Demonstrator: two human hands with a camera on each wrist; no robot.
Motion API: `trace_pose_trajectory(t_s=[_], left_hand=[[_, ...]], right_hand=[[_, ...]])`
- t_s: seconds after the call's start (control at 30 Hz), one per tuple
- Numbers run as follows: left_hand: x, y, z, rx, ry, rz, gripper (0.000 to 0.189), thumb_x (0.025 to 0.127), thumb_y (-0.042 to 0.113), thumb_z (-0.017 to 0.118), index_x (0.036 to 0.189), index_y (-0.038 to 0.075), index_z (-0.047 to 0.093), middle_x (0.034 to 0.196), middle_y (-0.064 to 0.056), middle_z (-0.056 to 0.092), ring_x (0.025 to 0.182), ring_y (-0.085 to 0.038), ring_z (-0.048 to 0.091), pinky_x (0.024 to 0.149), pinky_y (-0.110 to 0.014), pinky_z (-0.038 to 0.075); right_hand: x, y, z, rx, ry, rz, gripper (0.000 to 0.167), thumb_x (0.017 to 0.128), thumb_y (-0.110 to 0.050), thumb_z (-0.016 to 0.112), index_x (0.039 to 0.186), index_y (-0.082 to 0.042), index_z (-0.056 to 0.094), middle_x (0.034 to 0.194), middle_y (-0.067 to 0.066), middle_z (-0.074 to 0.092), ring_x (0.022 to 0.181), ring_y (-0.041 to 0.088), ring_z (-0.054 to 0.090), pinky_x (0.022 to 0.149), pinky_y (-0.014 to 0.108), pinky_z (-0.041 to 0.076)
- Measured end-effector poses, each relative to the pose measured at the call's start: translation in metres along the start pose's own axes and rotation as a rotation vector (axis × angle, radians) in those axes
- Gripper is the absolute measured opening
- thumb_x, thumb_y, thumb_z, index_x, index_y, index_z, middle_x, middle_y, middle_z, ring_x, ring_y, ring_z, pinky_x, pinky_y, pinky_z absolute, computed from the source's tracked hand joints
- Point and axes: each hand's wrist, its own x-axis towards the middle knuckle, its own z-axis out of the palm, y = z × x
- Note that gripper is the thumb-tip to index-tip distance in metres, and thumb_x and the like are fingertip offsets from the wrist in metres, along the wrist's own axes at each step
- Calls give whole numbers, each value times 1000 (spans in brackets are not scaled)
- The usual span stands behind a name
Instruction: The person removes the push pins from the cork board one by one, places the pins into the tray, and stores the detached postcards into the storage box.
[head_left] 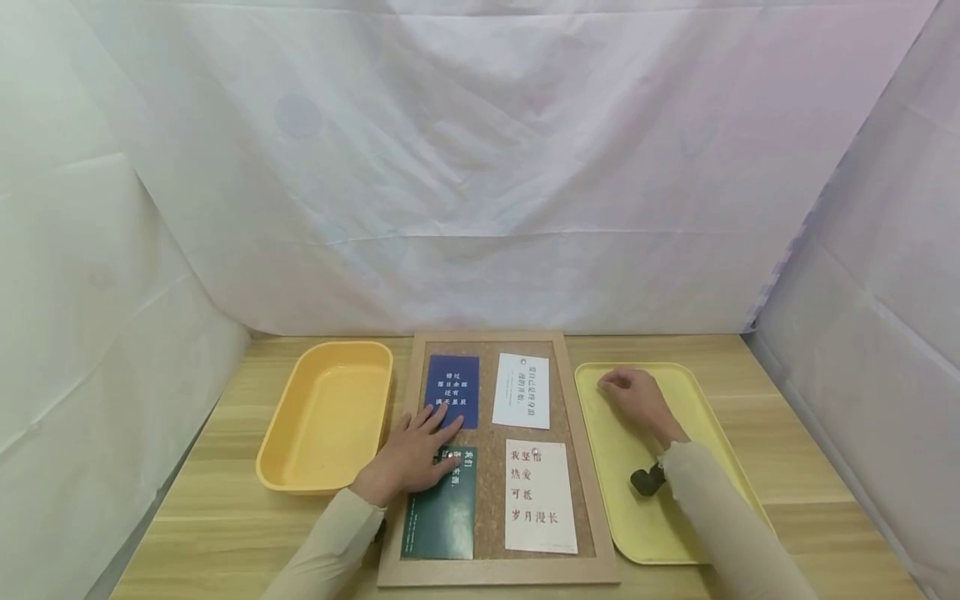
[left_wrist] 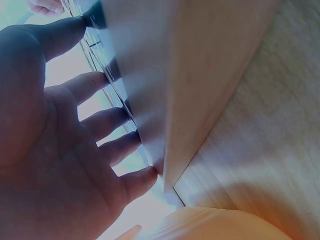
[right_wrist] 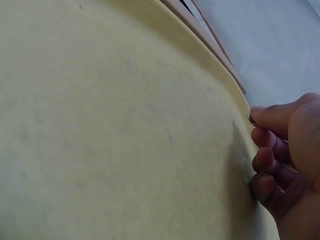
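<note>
My left hand point(head_left: 416, 454) lies with its fingers spread, the fingertips on the lower edge of a dark blue card point(head_left: 455, 375) and the thumb over the top of a dark green card point(head_left: 442, 517). Both cards lie on a wood-framed cork board point(head_left: 487, 500). A small white pin head shows by the thumb on the green card. Over the far left part of the yellow tray point(head_left: 675, 533), my right hand point(head_left: 637, 404) pinches a small pale push pin point(right_wrist: 250, 118) between thumb and forefinger; its other fingers are curled.
Two white cards, one at the far right point(head_left: 520, 400) and one at the near right point(head_left: 540, 508) of the board, each carry a pin near the top. Left of the board stands a deep orange-yellow bin point(head_left: 322, 425). White cloth point(head_left: 480, 167) hangs behind and at both sides.
</note>
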Motion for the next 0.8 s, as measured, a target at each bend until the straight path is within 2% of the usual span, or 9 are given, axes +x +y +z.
trace_pose_trajectory(t_s=[0.47, 0.8], left_hand=[[-1, 0, 0, -10, 0, 3, 63, 97, 49, 55, 152, 21, 42, 161, -12, 30, 149, -38, 22, 119, -61, 18], [-1, 0, -1, -7, 6, 13, 62, 98, 49, 55, 152, 20, 42, 161, -13, 30, 149, -39, 23, 119, -61, 20]], right_hand=[[-1, 1, 1, 16, -9, -2, 19, 98, -20, 62, 103, -5, 73, 106, 14, 72, 104, 34, 65, 91, 53, 52], [1, 3, 3, -12, 0, -30, 18, 98, -18, 63, 101, -4, 74, 103, 14, 73, 98, 32, 66, 87, 51, 53]])
